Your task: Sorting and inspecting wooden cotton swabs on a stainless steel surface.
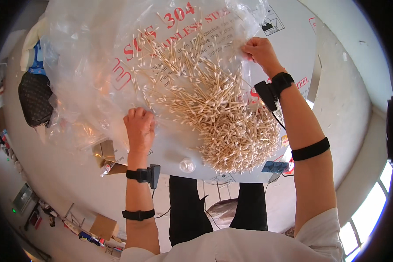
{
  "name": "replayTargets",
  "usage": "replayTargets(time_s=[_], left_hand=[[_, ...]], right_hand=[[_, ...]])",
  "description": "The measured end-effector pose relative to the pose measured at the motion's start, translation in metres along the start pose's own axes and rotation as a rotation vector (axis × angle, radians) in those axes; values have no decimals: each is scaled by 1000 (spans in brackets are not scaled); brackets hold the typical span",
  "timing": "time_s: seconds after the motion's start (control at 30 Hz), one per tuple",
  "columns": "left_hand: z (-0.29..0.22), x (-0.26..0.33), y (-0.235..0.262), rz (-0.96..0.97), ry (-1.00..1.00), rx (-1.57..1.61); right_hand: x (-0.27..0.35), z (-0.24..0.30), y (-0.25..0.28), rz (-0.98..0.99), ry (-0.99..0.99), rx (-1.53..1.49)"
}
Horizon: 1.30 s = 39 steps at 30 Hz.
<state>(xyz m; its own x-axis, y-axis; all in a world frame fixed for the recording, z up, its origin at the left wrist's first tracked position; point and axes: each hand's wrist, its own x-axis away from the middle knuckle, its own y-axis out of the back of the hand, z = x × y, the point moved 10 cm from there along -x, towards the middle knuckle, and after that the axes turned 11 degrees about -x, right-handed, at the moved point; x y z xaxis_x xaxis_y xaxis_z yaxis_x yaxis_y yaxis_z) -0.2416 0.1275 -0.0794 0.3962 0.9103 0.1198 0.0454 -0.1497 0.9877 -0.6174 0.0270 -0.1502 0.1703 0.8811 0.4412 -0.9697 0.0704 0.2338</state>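
Observation:
A large heap of cotton swabs [236, 131] with wooden sticks and white tips covers the right middle of the table [174, 153]. Looser swabs spread from it toward the far side, some of them over or against a big clear plastic bag [87, 78]. My left hand [139, 127], left of the heap, is closed with its fingers curled on the near edge of the bag. At the far right, my right hand [258, 50] pinches another part of the bag's edge. The exact fold under each hand's fingers is hidden.
Near the table's front edge stands a small clear round container [187, 165]. A dark blue flat packet [275, 167] lies at the near right edge. Beyond the left side is a dark patterned bag [35, 98]; an open cardboard box [111, 157] sits below the table's left edge.

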Motion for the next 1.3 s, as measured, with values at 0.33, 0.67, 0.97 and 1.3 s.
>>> replayTargets(time_s=[0.33,0.67,0.97,1.3], left_hand=[[-25,-11,29,-43,71,-122],[-92,-47,-19,10,173,386],[-134,-39,25,-149,35,573],[-165,19,12,-41,-61,421]], right_hand=[[43,60,5,-402,431,688],[107,37,-123,404,535,697],[149,68,-110,520,561,149],[211,40,-27,435,469,570]])
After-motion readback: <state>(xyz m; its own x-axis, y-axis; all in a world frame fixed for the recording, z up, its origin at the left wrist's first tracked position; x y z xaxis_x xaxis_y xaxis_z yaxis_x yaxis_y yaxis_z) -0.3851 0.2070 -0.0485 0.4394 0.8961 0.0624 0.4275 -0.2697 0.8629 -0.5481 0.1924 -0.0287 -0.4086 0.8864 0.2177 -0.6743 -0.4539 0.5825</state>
